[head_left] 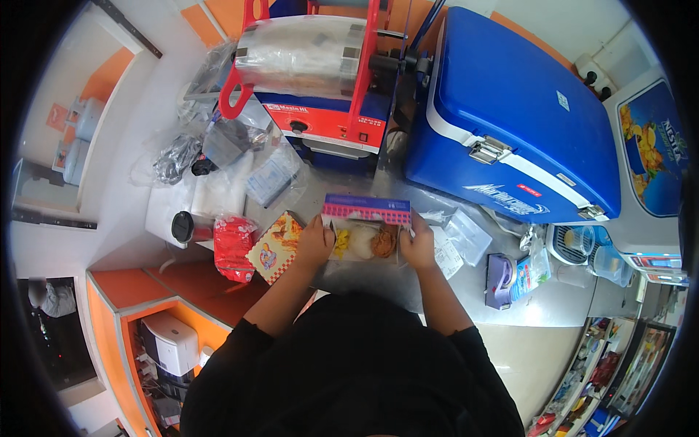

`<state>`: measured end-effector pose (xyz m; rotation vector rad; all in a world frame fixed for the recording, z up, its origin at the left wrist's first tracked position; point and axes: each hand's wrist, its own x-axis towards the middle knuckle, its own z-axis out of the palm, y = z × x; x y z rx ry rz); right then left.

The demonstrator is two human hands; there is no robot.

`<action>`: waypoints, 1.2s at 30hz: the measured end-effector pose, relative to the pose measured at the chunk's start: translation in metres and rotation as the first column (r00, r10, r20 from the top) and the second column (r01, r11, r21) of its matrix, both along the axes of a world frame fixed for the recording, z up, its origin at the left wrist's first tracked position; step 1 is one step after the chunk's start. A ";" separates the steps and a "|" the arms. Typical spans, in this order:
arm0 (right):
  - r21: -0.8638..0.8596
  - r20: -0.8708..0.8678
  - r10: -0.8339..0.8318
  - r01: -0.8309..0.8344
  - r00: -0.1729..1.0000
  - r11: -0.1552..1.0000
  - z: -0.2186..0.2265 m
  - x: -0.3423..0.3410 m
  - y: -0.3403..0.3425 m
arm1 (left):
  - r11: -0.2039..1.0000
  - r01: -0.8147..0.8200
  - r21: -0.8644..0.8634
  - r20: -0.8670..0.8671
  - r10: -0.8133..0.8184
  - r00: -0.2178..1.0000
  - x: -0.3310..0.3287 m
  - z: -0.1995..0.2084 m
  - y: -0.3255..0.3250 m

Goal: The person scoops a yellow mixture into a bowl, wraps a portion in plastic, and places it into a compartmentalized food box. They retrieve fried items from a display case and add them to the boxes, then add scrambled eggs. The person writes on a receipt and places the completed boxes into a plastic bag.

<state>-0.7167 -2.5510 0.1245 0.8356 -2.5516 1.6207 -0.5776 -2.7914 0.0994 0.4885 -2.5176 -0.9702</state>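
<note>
A paper meal box with a purple and pink lid point(368, 210) rests near the front of the metal counter, directly before me. Its lid is raised at the far side. Inside lie white rice point(360, 242), a brown fried piece that looks like chicken point(384, 242), and some yellow food point(341, 243). Along the box's left side my left hand point(314, 244) is closed on the edge. My right hand point(417, 246) grips the opposite side, its fingers partly hidden. Just left of my left hand is a yellow and red printed food carton point(277, 246).
A red and blue sealing machine point(320, 120) stands behind the box, beside a large blue cooler point(510, 124). Plastic bags point(273, 175) and a red packet point(233, 247) sit left. On the right are a paper slip point(446, 252), a purple dispenser point(500, 280) and a drinks machine point(648, 153).
</note>
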 end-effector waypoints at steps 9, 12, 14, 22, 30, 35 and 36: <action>0.102 -0.190 0.325 -0.311 0.926 0.945 -0.019 -0.021 0.023 | 0.961 0.269 -0.056 0.077 -0.265 0.961 0.007 0.013 -0.015; 0.271 -0.484 0.396 -0.296 0.781 0.916 -0.022 -0.026 0.036 | 0.849 0.401 -0.344 -0.094 -0.456 0.885 0.005 0.012 -0.020; 0.347 -0.535 0.445 -0.293 0.718 0.891 -0.023 -0.031 0.043 | 0.776 0.420 -0.470 -0.099 -0.519 0.849 0.005 0.012 -0.023; 0.186 -0.186 0.222 -0.188 0.957 0.964 -0.044 -0.011 0.022 | 0.970 0.188 -0.154 0.042 -0.183 0.982 -0.006 0.011 -0.011; 0.604 -0.478 0.530 -0.177 0.700 0.777 -0.030 -0.024 0.056 | 0.621 0.481 -0.619 0.276 -0.401 0.873 0.008 0.032 -0.026; 0.753 -0.296 0.558 -0.170 0.776 0.636 -0.002 -0.010 0.066 | 0.564 0.529 -0.634 0.386 -0.362 0.849 0.013 0.053 -0.021; 0.741 -0.246 0.545 -0.207 0.801 0.638 0.003 -0.009 0.066 | 0.614 0.556 -0.561 0.416 -0.371 0.830 0.011 0.055 -0.019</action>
